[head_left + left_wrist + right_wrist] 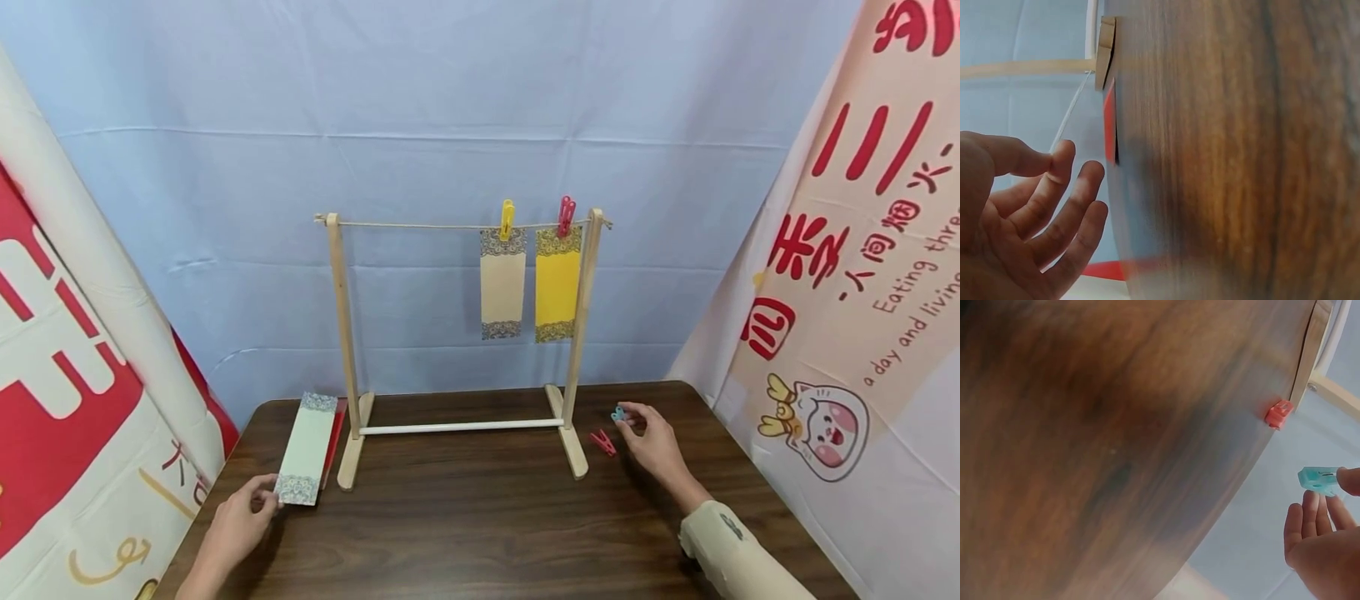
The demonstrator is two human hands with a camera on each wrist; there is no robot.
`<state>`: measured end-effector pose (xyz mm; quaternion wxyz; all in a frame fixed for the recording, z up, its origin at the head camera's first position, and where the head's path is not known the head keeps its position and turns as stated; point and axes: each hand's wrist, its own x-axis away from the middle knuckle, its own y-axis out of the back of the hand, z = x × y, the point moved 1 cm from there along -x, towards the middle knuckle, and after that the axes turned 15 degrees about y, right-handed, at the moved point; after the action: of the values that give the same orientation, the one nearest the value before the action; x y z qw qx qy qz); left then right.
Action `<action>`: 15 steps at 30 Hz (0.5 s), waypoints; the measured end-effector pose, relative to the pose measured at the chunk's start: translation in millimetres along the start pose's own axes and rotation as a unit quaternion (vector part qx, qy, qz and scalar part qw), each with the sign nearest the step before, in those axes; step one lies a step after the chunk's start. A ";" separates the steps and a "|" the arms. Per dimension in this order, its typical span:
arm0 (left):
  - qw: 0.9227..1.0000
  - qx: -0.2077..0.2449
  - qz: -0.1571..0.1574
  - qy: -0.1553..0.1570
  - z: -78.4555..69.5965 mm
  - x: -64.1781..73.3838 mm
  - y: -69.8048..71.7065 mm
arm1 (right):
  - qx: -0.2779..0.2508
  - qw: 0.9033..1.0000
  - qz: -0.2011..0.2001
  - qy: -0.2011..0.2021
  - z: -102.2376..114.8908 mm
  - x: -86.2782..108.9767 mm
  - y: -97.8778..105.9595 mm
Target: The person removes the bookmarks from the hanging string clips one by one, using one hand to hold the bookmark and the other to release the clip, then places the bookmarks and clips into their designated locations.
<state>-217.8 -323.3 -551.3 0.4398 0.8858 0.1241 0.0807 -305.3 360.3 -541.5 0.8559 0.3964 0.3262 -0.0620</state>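
At the left of the table my left hand [238, 523] pinches the lower left corner of a pale green paper card [309, 442] with patterned bands at both ends. In the left wrist view this card [1071, 112] shows edge-on, a thin white line rising from thumb and index finger. Part of a red card [335, 446] shows behind it on the table. My right hand [657, 443] holds a light blue clothespin [618, 413] between thumb and fingers, over the right side of the table. Close by lies a pink-red clothespin [603, 443].
A wooden stand [343, 325] with a string [420, 226] stands mid-table. From the string hang a beige card [502, 287] under a yellow clothespin [507, 218] and a yellow card [557, 287] under a red clothespin [566, 217]. A white rod [461, 427] joins the stand's feet.
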 end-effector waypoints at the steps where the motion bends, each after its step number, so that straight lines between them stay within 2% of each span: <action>1: 1.000 0.000 0.001 0.000 0.1 -0.5 0.1 | 0.000 1.000 0.003 0.000 -1.4 -0.4 -0.4; 8: 1.000 -0.001 0.007 0.002 -0.5 -4.5 -1.6 | 0.007 1.000 -0.003 0.012 -7.7 -1.8 -2.4; 15: 1.000 -0.003 0.017 0.016 2.7 -5.4 -3.9 | 0.010 1.000 0.014 -0.005 -12.4 -1.1 -3.3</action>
<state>-222.9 -324.6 -556.2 0.4390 0.8851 0.1161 0.1023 -313.7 366.8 -548.8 0.8545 0.4089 0.3154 -0.0551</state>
